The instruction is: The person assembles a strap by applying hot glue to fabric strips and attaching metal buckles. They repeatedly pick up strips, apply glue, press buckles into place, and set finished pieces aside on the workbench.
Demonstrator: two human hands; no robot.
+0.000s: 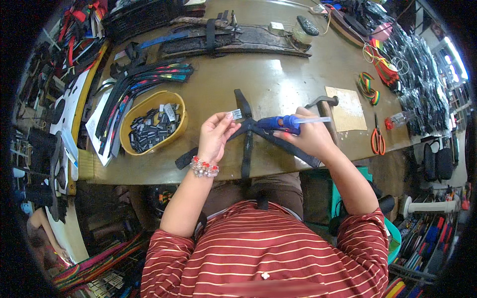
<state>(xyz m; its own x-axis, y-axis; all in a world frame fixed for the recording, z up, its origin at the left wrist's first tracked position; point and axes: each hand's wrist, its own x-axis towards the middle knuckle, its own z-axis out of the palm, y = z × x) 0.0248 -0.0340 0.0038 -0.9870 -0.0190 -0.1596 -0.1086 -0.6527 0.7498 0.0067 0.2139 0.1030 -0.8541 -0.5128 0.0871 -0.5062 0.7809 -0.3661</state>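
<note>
Between the thumb and fingers of my left hand [217,134] is a small label [236,114], pale with dark marks. My right hand [312,133] is wrapped round a blue glue gun [278,123], a clear glue stick poking out of its back end. The gun's nozzle points left, toward the label, with a small gap between them. Below both hands, black webbing straps [247,149] lie on the table, meeting in a star shape. Left of my left hand stands a yellow oval tub [182,119] filled with many small dark labels.
Orange-handled scissors [378,141] lie at the right table edge, near a clear bottle with a red cap [396,120]. A tan board [346,109] sits beside a metal hook [323,101]. Bundled straps [134,94] lie left; a long dark board [248,40] spans the back.
</note>
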